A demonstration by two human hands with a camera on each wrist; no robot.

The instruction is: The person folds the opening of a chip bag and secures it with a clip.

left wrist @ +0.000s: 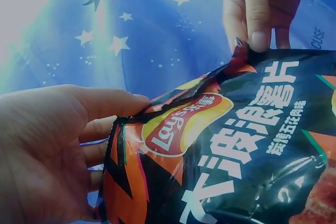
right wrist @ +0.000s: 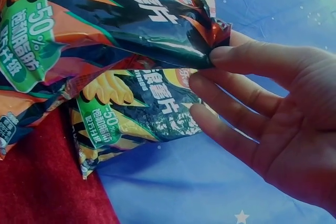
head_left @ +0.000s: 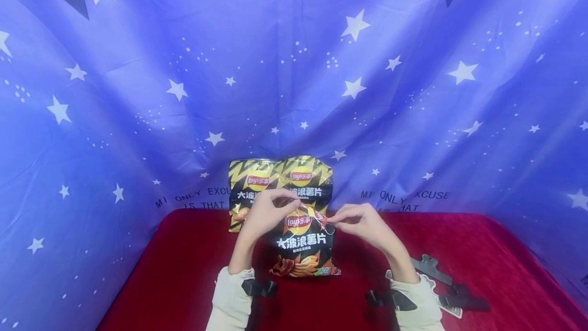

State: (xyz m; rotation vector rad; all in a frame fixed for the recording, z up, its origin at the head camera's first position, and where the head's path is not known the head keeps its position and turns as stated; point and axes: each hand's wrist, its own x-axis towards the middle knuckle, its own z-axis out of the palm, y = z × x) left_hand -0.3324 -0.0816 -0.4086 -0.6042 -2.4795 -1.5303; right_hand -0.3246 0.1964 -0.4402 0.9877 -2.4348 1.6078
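An orange-and-black bag of Lay's potato chips (head_left: 300, 249) stands upright on the red cloth, its top edge folded or crumpled. My left hand (head_left: 271, 213) pinches the top left corner of the bag, thumb on the rim and fingers behind it, as the left wrist view shows. At the top right corner, my right hand (right wrist: 283, 87) pinches the bag between thumb and fingers. Two yellow-and-black chip bags (head_left: 317, 180) stand side by side right behind, partly hidden by the front bag and my left hand.
On the right of the red cloth (head_left: 184, 269), beside my right forearm, lie black clips (head_left: 434, 269) and a white-edged flat item (head_left: 452, 310), partly covered by the sleeve. A blue curtain with white stars (head_left: 285, 65) hangs behind the table.
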